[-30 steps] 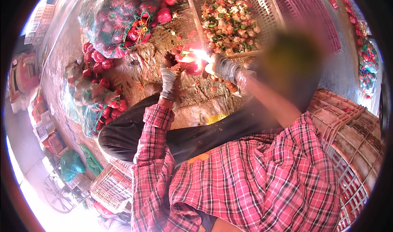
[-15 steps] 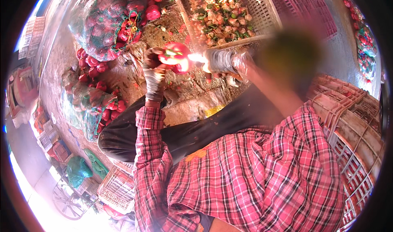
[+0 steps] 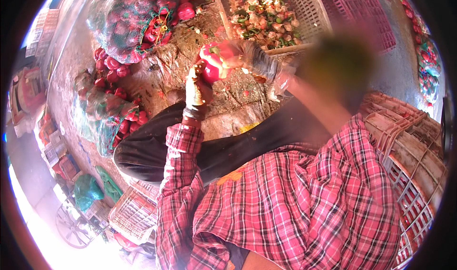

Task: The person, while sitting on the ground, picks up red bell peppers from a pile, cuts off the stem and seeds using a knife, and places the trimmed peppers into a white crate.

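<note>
A red bell pepper (image 3: 213, 69) with a bit of green at its top is held up in front of me. My left hand (image 3: 197, 85), in a soiled wrapping or glove, is closed round its left and lower side. Against the pepper's right side is my right hand (image 3: 251, 56), wrapped at the wrist. Its fingers are bent and blurred, and whatever they grip is hidden. Just beyond, a pale slatted crate (image 3: 314, 5) contains many pepper cores (image 3: 264, 15) with green stems.
Net bags (image 3: 126, 25) of red peppers stand at the far left, with loose peppers (image 3: 112, 70) beside them and another net bag (image 3: 97, 108) nearer. A pink crate (image 3: 362, 17) is at the far right. Stacked crates (image 3: 397, 127) stand close on my right. A dark blurred shape (image 3: 338, 65) covers part of the view.
My right hand has moved left onto the pepper, closing the gap where a bright glint showed. My left hand has shifted slightly right and turned with the pepper.
</note>
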The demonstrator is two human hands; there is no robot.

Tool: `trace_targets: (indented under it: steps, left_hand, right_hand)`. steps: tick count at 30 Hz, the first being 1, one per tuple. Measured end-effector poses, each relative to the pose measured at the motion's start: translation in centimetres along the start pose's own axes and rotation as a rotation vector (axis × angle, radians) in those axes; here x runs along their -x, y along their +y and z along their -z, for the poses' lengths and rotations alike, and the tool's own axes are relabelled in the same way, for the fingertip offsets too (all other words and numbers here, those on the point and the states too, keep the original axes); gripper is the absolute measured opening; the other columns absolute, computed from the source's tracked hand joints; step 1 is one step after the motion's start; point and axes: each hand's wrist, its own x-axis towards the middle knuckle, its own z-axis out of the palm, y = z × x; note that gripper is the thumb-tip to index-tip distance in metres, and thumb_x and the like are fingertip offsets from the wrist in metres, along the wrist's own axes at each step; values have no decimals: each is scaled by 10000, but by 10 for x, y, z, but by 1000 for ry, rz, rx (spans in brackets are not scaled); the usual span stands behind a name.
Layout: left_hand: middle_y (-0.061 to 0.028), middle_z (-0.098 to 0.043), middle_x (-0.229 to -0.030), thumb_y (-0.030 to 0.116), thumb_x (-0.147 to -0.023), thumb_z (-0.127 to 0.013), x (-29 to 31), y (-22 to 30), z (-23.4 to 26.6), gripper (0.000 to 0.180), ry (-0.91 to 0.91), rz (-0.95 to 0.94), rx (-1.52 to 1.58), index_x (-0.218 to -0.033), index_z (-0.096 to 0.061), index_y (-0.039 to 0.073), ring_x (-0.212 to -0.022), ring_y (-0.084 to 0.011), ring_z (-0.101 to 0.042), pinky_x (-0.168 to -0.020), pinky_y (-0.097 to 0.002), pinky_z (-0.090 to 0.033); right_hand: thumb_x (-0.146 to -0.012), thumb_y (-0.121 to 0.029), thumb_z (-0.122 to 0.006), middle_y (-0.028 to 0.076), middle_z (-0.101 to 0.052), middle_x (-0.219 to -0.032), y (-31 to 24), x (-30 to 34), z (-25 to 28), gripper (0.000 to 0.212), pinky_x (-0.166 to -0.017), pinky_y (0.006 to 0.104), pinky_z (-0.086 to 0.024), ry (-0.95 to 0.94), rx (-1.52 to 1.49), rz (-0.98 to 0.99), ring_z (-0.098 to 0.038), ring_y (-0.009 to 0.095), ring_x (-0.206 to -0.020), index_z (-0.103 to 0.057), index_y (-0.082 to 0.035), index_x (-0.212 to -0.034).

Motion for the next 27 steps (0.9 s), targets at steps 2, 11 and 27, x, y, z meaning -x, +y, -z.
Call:
trace_targets:
  steps: [2, 11, 27]
  left_hand:
    - [-90, -528, -1188, 401, -887, -490, 8, -18, -8, 519, 151, 4, -77, -1283, -393, 81, -1082, -195, -520, -837, -358, -481]
    - [-74, -541, -1131, 468, -928, -358, 19, -36, 18, 541, -37, -112, -380, -1278, -388, 57, -952, -157, -567, -710, -289, -512]
    - [-122, -536, -1080, 149, -724, -671, 13, -25, 18, 496, -92, -518, -1358, -1154, -471, 2, -949, -201, -545, -795, -305, -450]
  right_hand:
    - [-675, -220, -732, 100, -626, -915, -10, 4, -8, 503, -769, 308, -467, -26, 317, -21, -597, 184, -831, -540, 4, -1082]
    - [-659, -315, -727, 146, -616, -743, -14, 5, -20, 429, -661, 370, -480, -98, 668, -6, -622, 281, -712, -556, -16, -915]
    - [-732, -151, -620, 42, -615, -720, -15, 22, -9, 154, -474, 221, -450, -98, -599, -168, -554, 75, -574, -645, -11, -790]
